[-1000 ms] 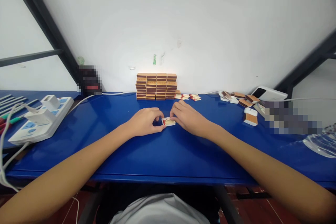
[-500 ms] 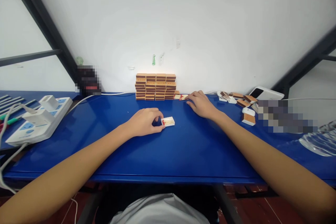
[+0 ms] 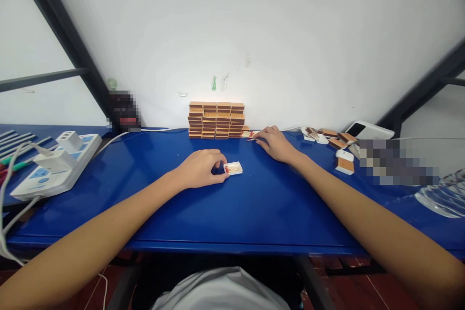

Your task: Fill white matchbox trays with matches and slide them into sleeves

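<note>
With thumb and fingers, my left hand (image 3: pixel 203 168) grips the left end of a small white matchbox tray (image 3: pixel 238 169) lying on the blue table. A few matches (image 3: pixel 232 169) with red heads lie inside it. Farther back, my right hand (image 3: pixel 275 144) is closed at the fingertips on a match (image 3: pixel 252 139) whose dark reddish head points left. Right beside it is a pile of loose matches (image 3: pixel 247 133), partly hidden by the fingers. Left of that pile, several matchboxes (image 3: pixel 216 121) stand stacked in columns against the wall.
Opened matchbox parts (image 3: pixel 329 132) lie scattered at the right, with a white device (image 3: pixel 374 130) behind them and a small white case (image 3: pixel 344 156) in front. A power strip (image 3: pixel 54 169) with plugs and cables lies on the left. Dark metal posts (image 3: pixel 69 34) slant at both sides.
My right hand has shifted slightly left and toward me, and a match now shows at its fingertips, apart from the pile. My left hand and the tray stay in place.
</note>
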